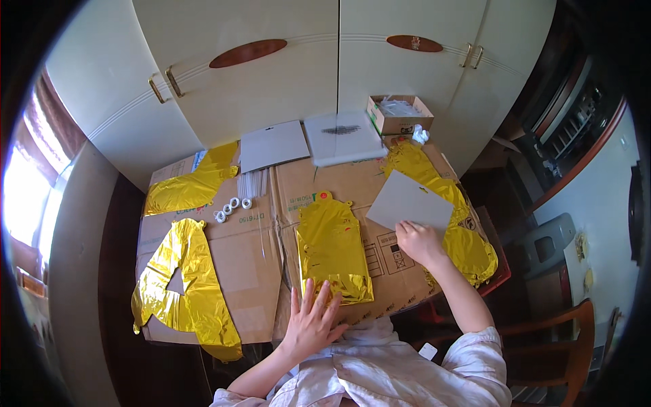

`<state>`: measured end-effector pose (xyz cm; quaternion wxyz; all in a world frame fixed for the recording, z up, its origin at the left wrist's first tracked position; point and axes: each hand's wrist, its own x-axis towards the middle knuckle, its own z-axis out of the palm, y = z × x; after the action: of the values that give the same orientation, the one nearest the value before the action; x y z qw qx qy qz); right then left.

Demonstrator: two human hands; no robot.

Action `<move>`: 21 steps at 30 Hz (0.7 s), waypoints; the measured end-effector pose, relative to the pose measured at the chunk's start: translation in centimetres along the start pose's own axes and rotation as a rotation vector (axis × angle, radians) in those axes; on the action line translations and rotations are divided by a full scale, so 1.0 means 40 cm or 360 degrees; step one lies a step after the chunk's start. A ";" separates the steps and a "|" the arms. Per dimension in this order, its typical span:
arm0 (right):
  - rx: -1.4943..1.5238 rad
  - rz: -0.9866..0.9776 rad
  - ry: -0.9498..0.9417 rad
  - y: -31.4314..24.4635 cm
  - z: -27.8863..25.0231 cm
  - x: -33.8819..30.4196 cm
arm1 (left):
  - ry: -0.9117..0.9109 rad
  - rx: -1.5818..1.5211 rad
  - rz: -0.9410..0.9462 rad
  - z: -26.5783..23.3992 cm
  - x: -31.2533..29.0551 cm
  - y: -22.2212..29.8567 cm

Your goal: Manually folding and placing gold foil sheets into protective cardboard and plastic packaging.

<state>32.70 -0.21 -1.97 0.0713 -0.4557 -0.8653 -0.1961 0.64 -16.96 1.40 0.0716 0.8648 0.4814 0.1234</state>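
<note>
My left hand [314,319] lies with spread fingers on the lower end of a folded gold foil balloon [330,244], which is flat on the cardboard-covered table in front of me. My right hand [418,241] is closed on the lower edge of a light grey card [409,199] with a small slot near one corner. The card is tilted and partly covers another gold foil balloon [468,254] on the right. At the left lies a gold balloon shaped like a letter A [183,312]. Thumb and fingertips of the right hand are partly hidden.
Farther back are a gold balloon [196,180], a stack of grey cards [274,146], clear plastic bags [346,139] and a small box of clear items [400,117]. White rolls [234,203] lie beside thin clear straws [252,183]. A wooden chair [569,339] stands right.
</note>
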 end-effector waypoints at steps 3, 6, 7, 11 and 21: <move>-0.0049 -0.0013 0.0556 -0.010 -0.099 0.043 | 0.0215 -0.0371 -0.0089 -0.041 0.020 -0.024; -0.0089 -0.0152 0.0867 -0.074 -0.285 0.066 | 0.0341 -0.1339 -0.0360 -0.048 0.019 -0.074; -0.0023 -0.0267 0.0847 -0.110 -0.360 0.060 | 0.0356 -0.1935 -0.0506 -0.054 0.025 -0.078; 0.0146 -0.0821 0.0734 -0.256 -0.463 -0.020 | 0.0388 -0.3460 -0.0697 -0.077 0.043 -0.094; 0.0994 -0.0550 0.0301 -0.368 -0.366 -0.112 | 0.0295 -0.2285 -0.0889 0.000 -0.050 -0.111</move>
<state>22.44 -17.00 5.99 0.2525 -0.2388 -0.9373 0.0270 -3.98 -16.32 0.04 0.6023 0.4392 0.4877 0.4545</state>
